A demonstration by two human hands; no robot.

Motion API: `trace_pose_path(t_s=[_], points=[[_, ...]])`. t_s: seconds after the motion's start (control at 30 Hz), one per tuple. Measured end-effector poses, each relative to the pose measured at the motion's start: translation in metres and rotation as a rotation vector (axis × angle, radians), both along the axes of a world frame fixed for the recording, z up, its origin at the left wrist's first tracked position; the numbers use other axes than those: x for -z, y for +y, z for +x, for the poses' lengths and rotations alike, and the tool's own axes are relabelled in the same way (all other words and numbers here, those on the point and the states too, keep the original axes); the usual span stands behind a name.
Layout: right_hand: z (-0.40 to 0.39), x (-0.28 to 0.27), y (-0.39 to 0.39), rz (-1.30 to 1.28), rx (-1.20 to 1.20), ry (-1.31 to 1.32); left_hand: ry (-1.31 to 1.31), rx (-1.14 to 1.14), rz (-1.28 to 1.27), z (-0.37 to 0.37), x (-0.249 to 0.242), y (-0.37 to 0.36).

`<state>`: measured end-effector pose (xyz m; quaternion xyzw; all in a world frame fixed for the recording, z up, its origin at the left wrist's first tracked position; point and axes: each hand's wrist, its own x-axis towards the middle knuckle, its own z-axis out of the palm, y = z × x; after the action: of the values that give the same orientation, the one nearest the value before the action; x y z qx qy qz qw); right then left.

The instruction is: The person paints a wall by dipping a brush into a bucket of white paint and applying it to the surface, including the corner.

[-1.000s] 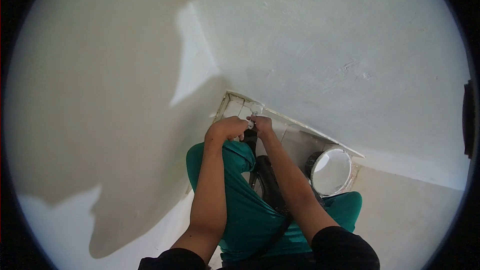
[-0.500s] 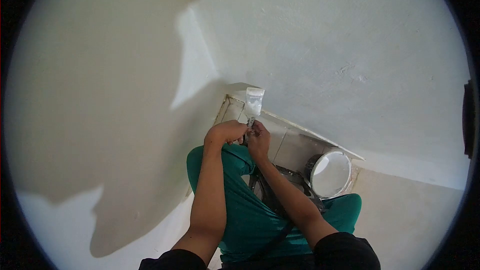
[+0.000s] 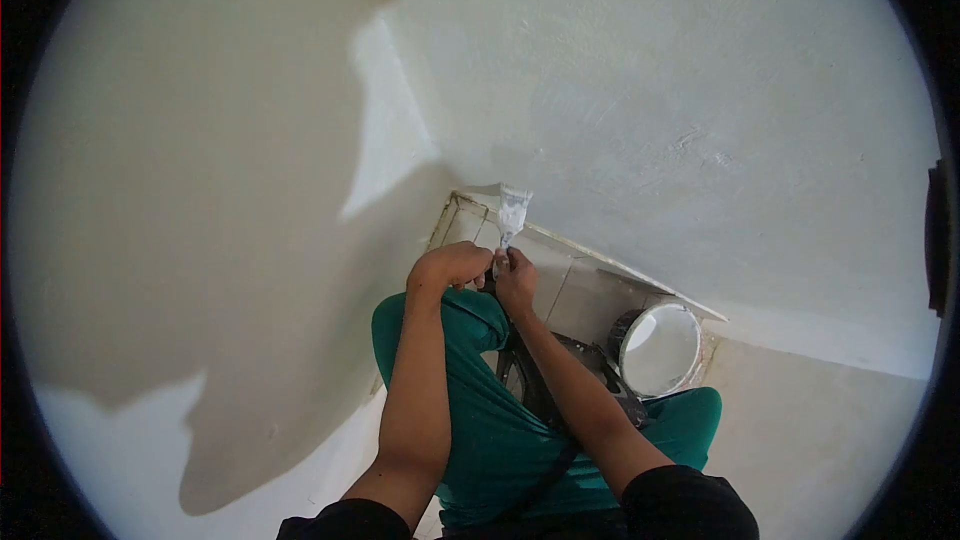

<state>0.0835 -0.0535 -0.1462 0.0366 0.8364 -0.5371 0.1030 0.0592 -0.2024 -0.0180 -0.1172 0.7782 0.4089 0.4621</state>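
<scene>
**Putty knife raised at the wall corner**

Down at the foot of the wall corner, both your hands meet just above your knees. Your left hand [image 3: 455, 265] is curled into a loose fist, knuckles up, touching the right; what it closes on is hidden under the fingers, so you cannot tell from here whether it grips the handle. Your right hand [image 3: 515, 278] pinches the neck of a putty knife [image 3: 511, 212], whose blade stands nearly upright and tilted a little to the right, smeared with white filler. The blade tip sits against the low edge of the white wall [image 3: 650, 90], just above the tiled floor [image 3: 580, 290] and its pale skirting strip.

A round bucket [image 3: 661, 346] of white compound stands on the floor to your right, close beside your green trouser leg [image 3: 480, 410] and well within reach.

Judging by the loaded blade and where it points, the step in hand looks like working filler into the bottom of the corner. The next move seems to call for a steady, flat blade angle and even pressure along the wall, with the right wrist guiding; watch that filler does not drop onto the tiles, and reload from the bucket once the blade runs thin.
</scene>
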Motion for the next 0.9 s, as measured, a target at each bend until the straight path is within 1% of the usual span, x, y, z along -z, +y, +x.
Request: trace_pose_path(t_s=[0.03,0.1,0.13,0.23,0.33,0.43,0.47,0.53,0.6,0.63,0.77,0.8,0.83,0.9], points=[[0.004,0.022,0.005,0.077,-0.035,-0.024,0.031,0.012,0.017,0.0,0.004,-0.001],[0.026,0.118,0.016,-0.014,0.004,-0.087,0.015,-0.021,0.022,0.002,0.007,0.001],[0.032,0.144,0.018,-0.06,0.023,-0.119,0.007,-0.037,0.024,0.002,0.008,0.002],[0.04,0.127,0.024,-0.576,0.272,-0.524,-0.019,-0.026,-0.014,0.001,0.0,0.003],[0.031,0.115,0.03,-0.53,0.218,-0.549,-0.04,0.009,-0.009,-0.003,-0.007,0.003],[0.014,0.105,0.027,-0.421,0.176,-0.501,0.0,-0.02,0.051,-0.002,0.001,0.004],[0.007,0.1,0.026,-0.407,0.165,-0.513,0.007,0.001,0.053,-0.002,0.004,0.004],[-0.01,0.077,0.02,-0.384,0.143,-0.535,0.023,0.044,0.053,-0.004,0.006,0.003],[-0.02,0.038,0.013,-0.426,0.135,-0.479,-0.012,0.031,0.009,-0.005,-0.006,0.005],[-0.022,0.028,0.011,-0.446,0.131,-0.451,-0.029,0.023,-0.011,-0.006,-0.011,0.007],[-0.011,0.011,-0.004,-0.447,0.055,-0.321,-0.05,0.013,-0.066,-0.005,0.003,0.005],[-0.006,0.003,-0.006,-0.457,0.04,-0.314,-0.049,0.003,-0.07,-0.005,-0.007,0.006],[-0.002,-0.01,-0.008,-0.467,0.025,-0.308,-0.049,-0.007,-0.075,-0.004,-0.012,0.006],[0.005,-0.043,-0.012,-0.528,0.05,-0.291,-0.02,0.028,-0.067,0.0,0.002,-0.001]])
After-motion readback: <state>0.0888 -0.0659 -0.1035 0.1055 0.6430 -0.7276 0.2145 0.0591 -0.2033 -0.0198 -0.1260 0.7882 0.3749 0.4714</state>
